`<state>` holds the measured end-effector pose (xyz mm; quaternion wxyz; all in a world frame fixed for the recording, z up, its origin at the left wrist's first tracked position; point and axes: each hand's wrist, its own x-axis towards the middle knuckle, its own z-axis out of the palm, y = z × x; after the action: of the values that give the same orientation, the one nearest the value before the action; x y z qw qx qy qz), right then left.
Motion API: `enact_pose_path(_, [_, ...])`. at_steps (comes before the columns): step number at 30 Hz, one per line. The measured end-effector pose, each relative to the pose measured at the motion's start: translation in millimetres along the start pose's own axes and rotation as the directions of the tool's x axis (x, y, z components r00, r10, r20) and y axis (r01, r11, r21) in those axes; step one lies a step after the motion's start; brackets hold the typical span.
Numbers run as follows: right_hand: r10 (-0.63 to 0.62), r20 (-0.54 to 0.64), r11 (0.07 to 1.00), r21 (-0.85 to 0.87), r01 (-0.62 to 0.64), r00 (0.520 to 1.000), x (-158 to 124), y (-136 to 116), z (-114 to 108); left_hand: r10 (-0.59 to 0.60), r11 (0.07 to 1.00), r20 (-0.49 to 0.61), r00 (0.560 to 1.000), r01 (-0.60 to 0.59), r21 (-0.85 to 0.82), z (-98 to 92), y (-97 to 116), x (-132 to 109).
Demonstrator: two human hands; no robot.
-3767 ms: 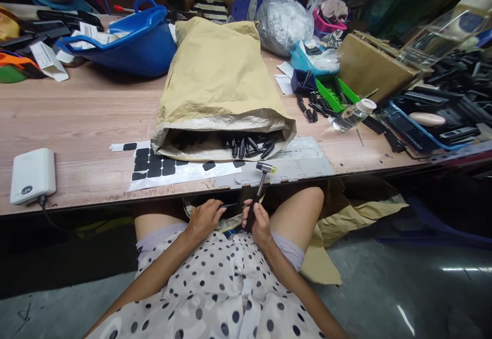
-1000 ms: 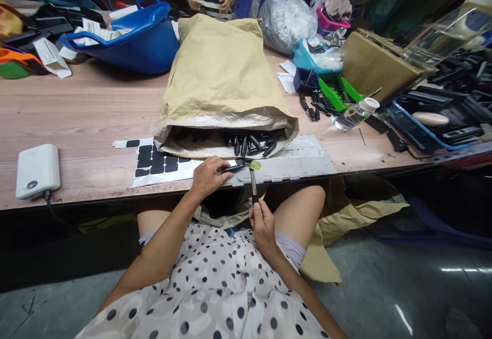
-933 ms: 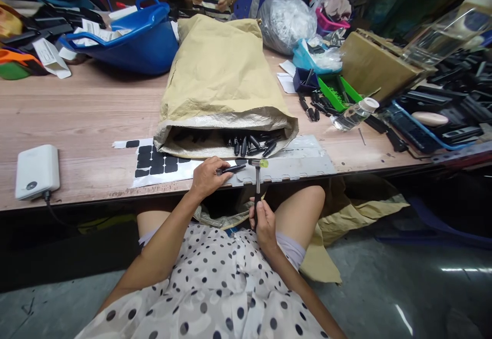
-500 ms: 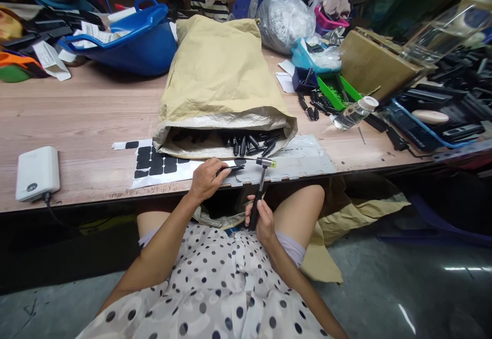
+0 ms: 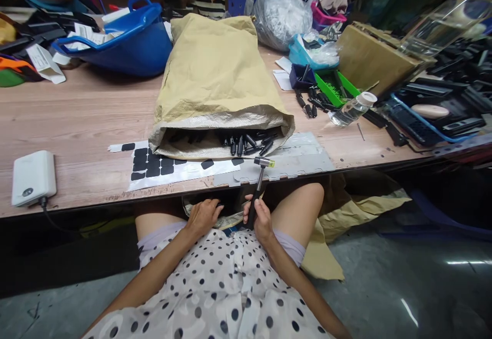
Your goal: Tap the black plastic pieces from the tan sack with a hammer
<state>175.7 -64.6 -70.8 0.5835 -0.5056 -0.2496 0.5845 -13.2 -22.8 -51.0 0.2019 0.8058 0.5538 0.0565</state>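
My right hand [image 5: 261, 218] is wrapped round the black grip of a small hammer [image 5: 260, 175]. Its steel head, with a yellow-green face, is up at the table edge. Low over my lap, my left hand [image 5: 203, 215] has its fingers curled at the mouth of an open bag [image 5: 229, 222] between my legs. Something dark shows at those fingertips, but its shape is lost against the bag's dark inside. On the table, a large tan sack [image 5: 219, 67] lies with its mouth towards me, and several black cylindrical parts [image 5: 240, 146] show inside.
A white sheet with black stickers [image 5: 154, 165] and a grey board [image 5: 303, 157] lie along the front edge. A white power bank [image 5: 34, 177] is at left, a blue basin [image 5: 126, 47] behind. Right stand a green tray [image 5: 333, 89] and bottle [image 5: 351, 111]. A co-worker sits opposite.
My left hand, holding a slim black part above the table edge before, has dropped down to the bag at my lap. My right hand keeps the hammer in nearly the same spot.
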Motion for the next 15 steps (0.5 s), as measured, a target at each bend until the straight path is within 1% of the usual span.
enact_pose_path(1, [0.001, 0.002, 1.0, -0.008, -0.001, 1.0, 0.0, 0.0, -0.1, -0.017, 1.0, 0.019, 1.0, 0.017, -0.011, -1.0, 2.0, 0.5])
enact_pose_path(2, [0.0, 0.003, 1.0, -0.014, 0.0, 1.0, 0.1, 0.1, -0.2, 0.002, 0.999, 0.013, 1.0, -0.001, -0.039, -3.3, 4.8, 0.6])
enact_pose_path(3, [-0.003, 0.002, 1.0, -0.02, 0.003, 1.0, 0.1, 0.2, -0.2, 0.048, 0.996, -0.02, 0.999, -0.049, -0.079, -6.8, 8.3, 0.8])
enact_pose_path(4, [-0.007, 0.0, 1.0, -0.022, 0.007, 1.0, 0.2, 0.3, -0.2, 0.108, 0.986, -0.076, 0.991, -0.116, -0.12, -11.7, 11.9, 1.6])
enact_pose_path(5, [-0.009, -0.003, 1.0, -0.024, 0.008, 1.0, 0.2, 0.5, 0.0, 0.159, 0.971, -0.15, 0.976, -0.182, -0.153, -18.0, 15.2, 3.6])
enact_pose_path(6, [-0.008, -0.007, 1.0, -0.024, 0.008, 1.0, 0.3, 0.6, 0.2, 0.186, 0.958, -0.234, 0.954, -0.229, -0.172, -25.9, 17.7, 7.5])
enact_pose_path(7, [-0.005, -0.008, 1.0, -0.024, 0.005, 1.0, 0.5, 0.7, 0.4, 0.18, 0.953, -0.319, 0.93, -0.246, -0.179, -35.2, 18.9, 13.8])
enact_pose_path(8, [0.0, -0.008, 1.0, -0.024, 0.0, 1.0, 0.6, 0.7, 0.6, 0.142, 0.956, -0.399, 0.906, -0.23, -0.18, -45.7, 18.6, 22.6])
enact_pose_path(9, [0.004, -0.007, 1.0, -0.025, -0.004, 1.0, 0.8, 0.7, 0.8, 0.078, 0.968, -0.469, 0.879, -0.18, -0.177, -57.2, 16.7, 33.9])
enact_pose_path(11, [0.006, -0.005, 1.0, -0.027, -0.006, 1.0, 1.2, 0.5, 1.1, -0.094, 0.982, -0.568, 0.817, -0.016, -0.186, -80.3, 8.0, 61.7])
enact_pose_path(13, [0.004, -0.003, 1.0, -0.027, -0.004, 1.0, 1.5, 0.1, 1.4, -0.233, 0.97, -0.602, 0.763, 0.137, -0.201, -99.3, -5.2, 91.3])
enact_pose_path(15, [0.003, 0.002, 1.0, -0.022, -0.003, 1.0, 1.5, -0.6, 1.8, -0.365, 0.931, -0.581, 0.727, 0.302, -0.206, -110.0, -20.4, 116.9])
